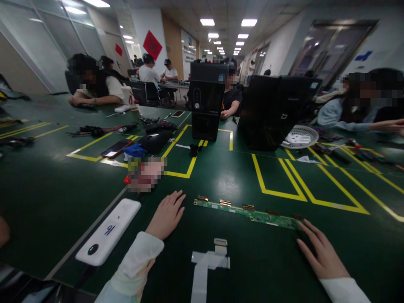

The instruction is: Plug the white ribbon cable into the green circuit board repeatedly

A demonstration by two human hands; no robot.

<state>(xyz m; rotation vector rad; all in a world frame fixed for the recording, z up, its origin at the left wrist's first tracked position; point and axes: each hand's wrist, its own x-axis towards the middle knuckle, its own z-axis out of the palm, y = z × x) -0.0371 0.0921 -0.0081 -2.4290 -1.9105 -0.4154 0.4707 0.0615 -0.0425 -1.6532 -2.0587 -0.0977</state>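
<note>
A long, narrow green circuit board (246, 213) with several gold tabs along its far edge lies on the dark green table. My right hand (322, 248) is at the board's right end, its fingertips at or very near that end; whether they touch I cannot tell. My left hand (167, 213) rests flat on the table, a little left of the board, fingers stretched out and holding nothing. Between the hands, closer to me, lies a white flat ribbon cable (202, 269) with a connector (220, 242) at its far end.
Left of my left hand lies a white device (109, 231) marked "16". Two black boxes (206, 105) stand farther back, near a white basket (301, 136). Yellow tape (282, 194) marks the table. A phone (116, 148) and cables lie at left. Other people sit around.
</note>
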